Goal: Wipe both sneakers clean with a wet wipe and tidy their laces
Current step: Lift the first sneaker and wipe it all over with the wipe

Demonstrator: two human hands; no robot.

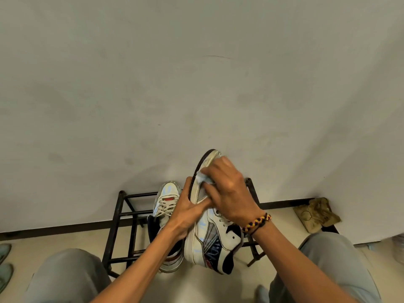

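Note:
A white high-top sneaker (211, 241) with dark panels is tipped on its side, toe pointing away from me, its dark sole facing left. My left hand (188, 212) grips it around the sole and midfoot. My right hand (227, 189), a braided bracelet on the wrist, holds a bunched white wet wipe (202, 178) against the toe area. The second sneaker (165, 206) rests on the black metal rack (122, 217) to the left, laces showing, partly hidden behind my left arm.
The rack stands against a pale wall with a dark baseboard. A crumpled brownish cloth (316, 214) lies on the floor at right. My knees in grey trousers frame the bottom. Teal footwear (4, 265) shows at the far left edge.

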